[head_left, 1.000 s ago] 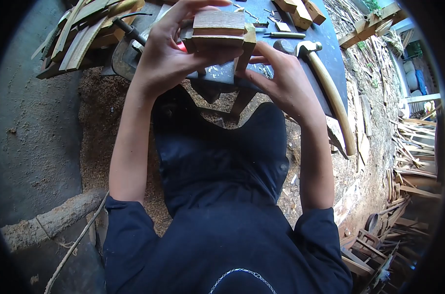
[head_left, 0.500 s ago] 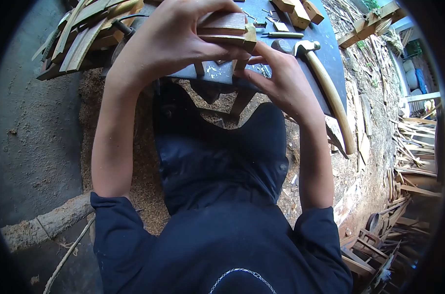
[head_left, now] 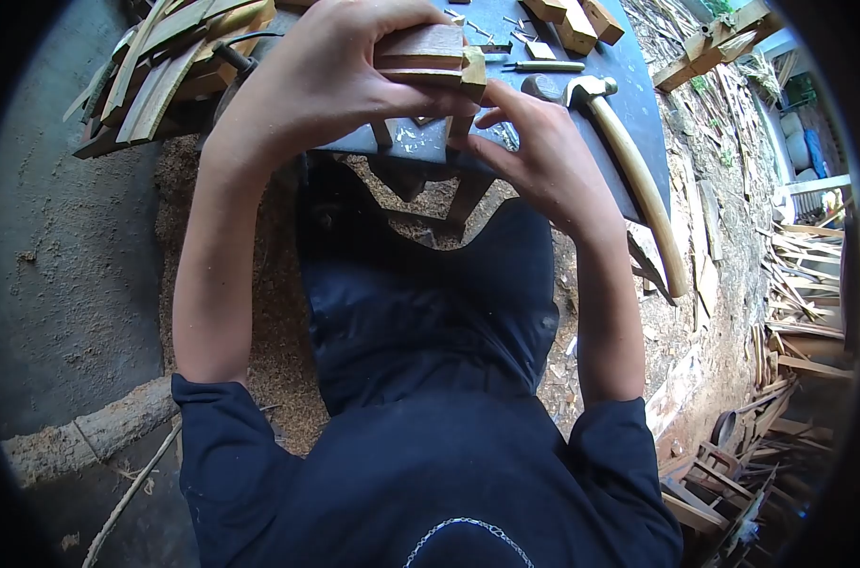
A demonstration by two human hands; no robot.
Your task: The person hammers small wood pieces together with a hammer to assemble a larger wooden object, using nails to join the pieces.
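This is an open-air woodworking workshop. A dark tabletop (head_left: 638,114) carries a hammer (head_left: 629,151) with a long wooden handle, small wood blocks (head_left: 576,19) and scattered nails (head_left: 477,28), with a stack of cut wooden slats (head_left: 155,66) at its left edge. Sawdust (head_left: 259,331) covers the bare earth floor, and heaps of offcuts and strips (head_left: 789,312) lie to the right.
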